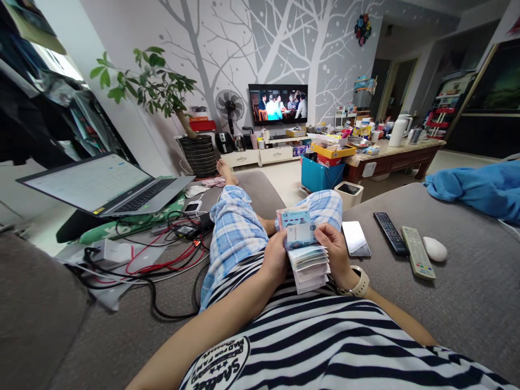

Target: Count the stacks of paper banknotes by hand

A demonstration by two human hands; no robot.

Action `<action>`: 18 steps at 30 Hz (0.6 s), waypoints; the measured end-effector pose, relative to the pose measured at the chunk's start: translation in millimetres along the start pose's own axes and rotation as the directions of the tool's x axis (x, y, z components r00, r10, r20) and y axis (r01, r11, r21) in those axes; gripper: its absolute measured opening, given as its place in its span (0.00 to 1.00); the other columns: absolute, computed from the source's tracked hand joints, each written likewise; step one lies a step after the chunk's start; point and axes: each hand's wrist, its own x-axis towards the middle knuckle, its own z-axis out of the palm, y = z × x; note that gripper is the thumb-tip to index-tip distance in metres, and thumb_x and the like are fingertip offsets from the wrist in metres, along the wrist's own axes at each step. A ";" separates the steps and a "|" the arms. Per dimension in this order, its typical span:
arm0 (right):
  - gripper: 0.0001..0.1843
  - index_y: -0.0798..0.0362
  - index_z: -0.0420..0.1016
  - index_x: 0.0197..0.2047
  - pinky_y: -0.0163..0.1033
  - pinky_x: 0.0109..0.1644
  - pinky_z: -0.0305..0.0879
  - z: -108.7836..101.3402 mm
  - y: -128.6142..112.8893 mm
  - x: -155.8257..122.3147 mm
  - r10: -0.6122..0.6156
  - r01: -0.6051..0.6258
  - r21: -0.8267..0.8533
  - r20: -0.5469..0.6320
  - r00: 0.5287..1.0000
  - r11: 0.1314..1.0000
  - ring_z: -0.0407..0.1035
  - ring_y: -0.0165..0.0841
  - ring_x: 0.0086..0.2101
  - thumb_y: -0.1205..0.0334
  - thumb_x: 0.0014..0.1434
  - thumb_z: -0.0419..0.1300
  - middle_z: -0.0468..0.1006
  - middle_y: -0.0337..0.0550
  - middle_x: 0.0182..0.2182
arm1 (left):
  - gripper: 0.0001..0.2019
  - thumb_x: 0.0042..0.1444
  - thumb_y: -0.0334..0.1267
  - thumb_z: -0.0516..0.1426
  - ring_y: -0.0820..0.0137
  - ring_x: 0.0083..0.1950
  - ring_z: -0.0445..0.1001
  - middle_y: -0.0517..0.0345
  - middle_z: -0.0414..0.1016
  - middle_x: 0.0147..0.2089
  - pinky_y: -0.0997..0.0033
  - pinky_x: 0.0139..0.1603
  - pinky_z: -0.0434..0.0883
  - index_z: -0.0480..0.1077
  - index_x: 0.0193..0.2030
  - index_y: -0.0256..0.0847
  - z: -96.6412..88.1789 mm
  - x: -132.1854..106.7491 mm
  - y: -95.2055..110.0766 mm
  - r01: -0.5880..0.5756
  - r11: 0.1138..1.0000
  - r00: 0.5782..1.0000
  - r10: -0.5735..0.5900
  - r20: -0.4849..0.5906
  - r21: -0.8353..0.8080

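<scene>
Fabric of a black-and-white striped shirt (345, 330) fills the foreground. Directly ahead of it, a layered stack of paper banknotes, blue-green and pale (301, 238), is held between both hands over the lap. The left hand (276, 257) grips the left edge of the stack, its fingers closed on the paper. The right hand (333, 246) holds the right edge; its thumb and fingers pinch the uppermost blue-green note. The lower ends of the notes fan out in separate layers. A cream wristwatch (359, 283) is fitted to the right wrist.

Blue-and-white checked trousers (238, 216) cover the legs, which rest on the grey fabric sofa (455, 314). To the right of the right hand lies a flat smartphone with a bright, reflective screen (356, 238). Beyond it, from left to right, are a slim black remote control (390, 233), a pale beige-green remote control (418, 253) and a rounded white mouse-shaped object (434, 249).

On the left, tangled red, black and white cables (158, 265) lie near an open silver laptop (142, 196).

Farther off, a brown wooden surface (424, 157) carries a white jug (400, 131). A wall-mounted black television (278, 104) displays seated people.
</scene>
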 end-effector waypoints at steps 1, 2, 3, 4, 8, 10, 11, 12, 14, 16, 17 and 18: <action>0.16 0.51 0.68 0.26 0.36 0.28 0.52 -0.5 0.6 -0.3 -0.013 0.013 0.001 -0.006 1.000 1.000 0.54 0.29 0.24 0.51 0.58 0.61 0.61 0.34 0.21 | 0.07 0.48 0.38 0.59 0.65 0.30 0.69 0.57 0.72 0.22 0.67 0.37 0.67 0.75 0.24 0.39 -0.3 0.4 -0.6 -0.004 1.000 1.000 0.004 0.008 0.001; 0.16 0.51 0.68 0.25 0.36 0.28 0.52 -0.9 1.2 -0.4 -0.025 0.025 0.001 -0.012 1.000 1.000 0.53 0.29 0.24 0.51 0.59 0.61 0.61 0.34 0.21 | 0.07 0.48 0.38 0.59 0.64 0.31 0.69 0.56 0.73 0.23 0.66 0.38 0.67 0.75 0.23 0.39 -0.7 1.1 -1.6 -0.005 1.000 1.000 0.005 0.015 0.000; 0.16 0.51 0.68 0.25 0.36 0.28 0.52 -1.4 1.8 -0.5 -0.033 0.033 0.001 -0.016 0.999 0.999 0.53 0.29 0.24 0.51 0.59 0.61 0.61 0.34 0.21 | 0.07 0.48 0.38 0.59 0.64 0.31 0.70 0.56 0.74 0.23 0.66 0.39 0.67 0.75 0.23 0.39 -1.2 2.1 -3.0 -0.006 1.000 1.000 0.006 0.021 -0.003; 0.16 0.51 0.68 0.25 0.36 0.28 0.52 -1.8 2.4 -0.5 -0.039 0.039 0.001 -0.016 0.999 0.999 0.54 0.29 0.24 0.51 0.59 0.61 0.61 0.34 0.21 | 0.07 0.47 0.38 0.59 0.65 0.31 0.70 0.56 0.74 0.24 0.66 0.39 0.68 0.75 0.23 0.39 -1.7 3.2 -4.5 -0.005 1.000 1.000 0.005 0.026 -0.007; 0.18 0.51 0.67 0.24 0.37 0.29 0.52 -2.1 4.4 0.0 -0.047 0.047 -0.009 -0.014 0.999 0.999 0.54 0.29 0.24 0.49 0.60 0.60 0.61 0.34 0.21 | 0.08 0.47 0.41 0.60 0.64 0.31 0.71 0.56 0.75 0.24 0.65 0.39 0.69 0.74 0.24 0.39 -3.9 7.8 -11.1 0.032 0.998 0.999 -0.031 0.018 -0.057; 0.20 0.51 0.67 0.23 0.37 0.30 0.53 -1.6 5.2 0.2 -0.058 0.058 -0.015 -0.015 0.998 0.998 0.54 0.30 0.24 0.48 0.61 0.59 0.61 0.35 0.20 | 0.09 0.45 0.43 0.62 0.62 0.33 0.74 0.55 0.76 0.25 0.63 0.41 0.70 0.74 0.25 0.39 -4.4 10.2 -13.8 0.076 0.991 0.997 -0.074 0.030 -0.106; 0.22 0.51 0.67 0.22 0.37 0.30 0.54 -1.3 5.6 0.2 -0.070 0.070 -0.014 -0.005 0.998 0.997 0.56 0.30 0.24 0.47 0.62 0.58 0.62 0.35 0.20 | 0.09 0.44 0.43 0.63 0.60 0.34 0.75 0.55 0.77 0.25 0.62 0.42 0.71 0.74 0.26 0.39 -4.4 11.4 -15.1 0.093 0.986 0.995 -0.088 0.040 -0.140; 0.23 0.51 0.68 0.22 0.38 0.31 0.55 -0.9 5.9 0.2 -0.084 0.085 -0.007 0.009 0.996 0.996 0.57 0.31 0.25 0.46 0.63 0.56 0.64 0.37 0.20 | 0.09 0.43 0.43 0.63 0.59 0.36 0.76 0.55 0.78 0.26 0.61 0.43 0.71 0.74 0.27 0.39 -4.2 12.7 -16.3 0.103 0.979 0.994 -0.095 0.052 -0.175; 0.26 0.51 0.70 0.21 0.39 0.31 0.56 -0.3 6.1 0.2 -0.110 0.110 0.015 0.038 0.993 0.994 0.59 0.32 0.25 0.44 0.65 0.52 0.67 0.39 0.20 | 0.10 0.42 0.42 0.64 0.57 0.40 0.78 0.55 0.79 0.27 0.60 0.45 0.72 0.75 0.29 0.38 -3.6 14.9 -18.2 0.110 0.967 0.993 -0.095 0.076 -0.230; 0.26 0.51 0.70 0.21 0.39 0.31 0.56 0.1 5.5 0.3 -0.103 0.103 0.023 0.044 0.994 0.994 0.60 0.32 0.25 0.44 0.65 0.52 0.69 0.40 0.20 | 0.10 0.41 0.42 0.63 0.56 0.42 0.79 0.54 0.80 0.29 0.60 0.47 0.72 0.76 0.29 0.38 -3.0 16.0 -19.1 0.110 0.961 0.992 -0.091 0.084 -0.254; 0.25 0.51 0.70 0.21 0.39 0.31 0.55 0.4 4.9 0.5 -0.087 0.086 0.019 0.034 0.996 0.996 0.60 0.31 0.24 0.45 0.63 0.55 0.69 0.39 0.20 | 0.10 0.41 0.42 0.63 0.56 0.43 0.79 0.53 0.81 0.29 0.59 0.47 0.72 0.76 0.29 0.37 -2.9 16.0 -19.0 0.110 0.961 0.992 -0.092 0.083 -0.252; 0.23 0.51 0.69 0.21 0.39 0.31 0.55 0.8 4.3 0.9 -0.066 0.066 0.012 0.019 0.998 0.998 0.59 0.31 0.24 0.46 0.61 0.58 0.68 0.38 0.20 | 0.10 0.42 0.42 0.63 0.56 0.43 0.79 0.53 0.81 0.30 0.59 0.47 0.72 0.76 0.29 0.37 -2.9 15.6 -18.6 0.109 0.964 0.992 -0.092 0.081 -0.244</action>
